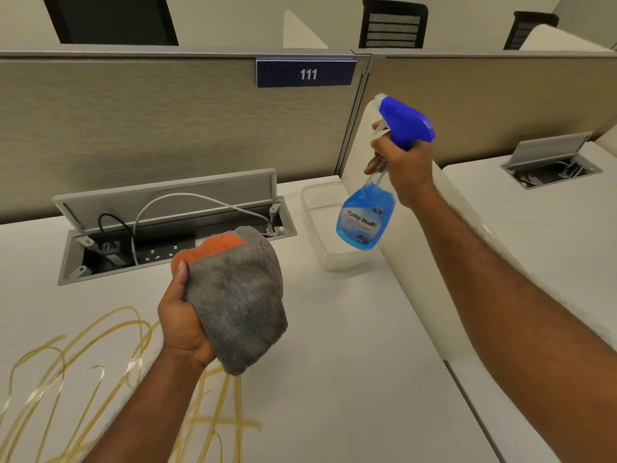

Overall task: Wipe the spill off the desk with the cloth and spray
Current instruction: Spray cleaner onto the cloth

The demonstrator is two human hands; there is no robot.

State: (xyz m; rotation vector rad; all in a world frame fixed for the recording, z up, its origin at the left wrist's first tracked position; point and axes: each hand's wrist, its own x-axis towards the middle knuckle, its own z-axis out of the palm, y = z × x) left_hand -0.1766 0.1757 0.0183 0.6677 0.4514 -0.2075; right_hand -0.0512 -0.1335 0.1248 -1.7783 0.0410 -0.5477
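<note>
My left hand point(182, 324) grips a bunched grey cloth point(240, 299) with an orange side, held above the white desk point(350, 345). A spill point(76, 372) of thin yellow-brown squiggly lines covers the desk's front left, partly under my left forearm. My right hand point(405, 172) holds a spray bottle point(367, 218) of blue liquid by its neck, raised in the air over the desk's right rear. Its blue trigger head point(405, 123) points left, with my fingers around the trigger.
A clear plastic container point(334, 259) sits on the desk under the bottle. An open cable tray point(173, 235) with cords and sockets is set into the desk's back. Grey partition walls point(167, 121) close the rear; a white divider point(417, 262) bounds the right.
</note>
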